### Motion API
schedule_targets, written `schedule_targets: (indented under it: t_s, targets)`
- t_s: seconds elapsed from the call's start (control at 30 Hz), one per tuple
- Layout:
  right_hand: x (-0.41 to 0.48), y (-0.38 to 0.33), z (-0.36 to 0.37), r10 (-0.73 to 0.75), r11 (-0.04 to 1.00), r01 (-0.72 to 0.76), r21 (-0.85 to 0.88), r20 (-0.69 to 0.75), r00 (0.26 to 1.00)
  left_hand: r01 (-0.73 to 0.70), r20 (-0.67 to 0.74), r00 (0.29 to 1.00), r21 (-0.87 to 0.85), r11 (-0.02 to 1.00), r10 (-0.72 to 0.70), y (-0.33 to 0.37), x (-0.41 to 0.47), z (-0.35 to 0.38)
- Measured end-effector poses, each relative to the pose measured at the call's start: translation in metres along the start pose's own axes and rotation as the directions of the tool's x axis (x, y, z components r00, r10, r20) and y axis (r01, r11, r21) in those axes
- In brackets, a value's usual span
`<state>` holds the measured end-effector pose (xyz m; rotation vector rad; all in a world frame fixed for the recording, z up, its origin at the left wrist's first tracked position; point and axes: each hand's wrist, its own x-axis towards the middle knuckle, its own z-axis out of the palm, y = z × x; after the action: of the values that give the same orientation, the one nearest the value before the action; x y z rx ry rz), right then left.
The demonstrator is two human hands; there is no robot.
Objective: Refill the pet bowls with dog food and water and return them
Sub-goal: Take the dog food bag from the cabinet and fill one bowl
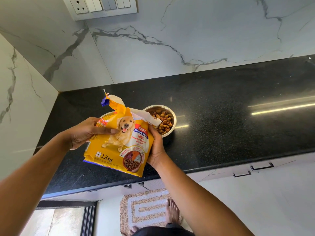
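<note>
A yellow dog food bag [117, 150] with a dog picture and torn-open top is held above the black counter [230, 120]. My left hand [85, 132] grips its left side, thumb across the front. My right hand [156, 147] holds its right edge from below. The bag's open white-lined mouth points right, over a steel bowl [172, 114] that holds brown kibble [163, 122]. A second steel bowl [104, 114] shows only as a rim sliver behind the bag, so its contents are hidden.
Marble-patterned walls close the counter at the back and left, with a socket and switch panel [102, 5] high up. Drawer handles [261, 166] sit under the counter edge. A patterned mat [144, 210] and my bare foot [172, 212] are on the floor below.
</note>
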<state>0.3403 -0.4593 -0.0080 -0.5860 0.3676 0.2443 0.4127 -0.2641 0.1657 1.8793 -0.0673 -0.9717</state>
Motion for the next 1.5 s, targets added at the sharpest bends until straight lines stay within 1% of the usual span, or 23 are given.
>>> schedule_targets:
  t_s: [0.13, 0.27, 0.5, 0.77, 0.97, 1.5]
  targets:
    - [-0.001, -0.001, 0.001, 0.000, 1.000, 0.000, -0.001, 0.015, 1.000, -0.004, -0.003, 1.000, 0.009, 1.000, 0.004, 0.001, -0.001, 0.002]
    - [-0.001, 0.004, 0.002, 0.010, 0.999, -0.013, 0.052, 0.046, 0.999, 0.006, 0.001, 1.000, 0.023, 1.000, -0.006, 0.005, -0.002, 0.002]
    - [-0.003, 0.007, 0.002, 0.009, 0.996, -0.018, 0.093, 0.088, 0.996, 0.038, -0.001, 0.999, 0.040, 0.998, -0.038, 0.017, 0.001, 0.003]
    - [0.002, 0.007, 0.000, 0.015, 0.994, -0.023, 0.109, 0.077, 0.997, 0.031, 0.002, 1.000, 0.110, 0.993, -0.032, 0.033, 0.007, 0.005]
    - [0.003, 0.006, -0.005, -0.012, 0.992, 0.006, 0.125, 0.048, 0.999, 0.032, 0.009, 0.999, 0.142, 0.989, -0.034, 0.037, 0.011, 0.008]
    - [-0.001, 0.004, -0.002, -0.010, 0.994, 0.005, 0.111, 0.041, 0.999, 0.018, 0.005, 1.000, 0.145, 0.989, -0.019, 0.029, 0.010, 0.004]
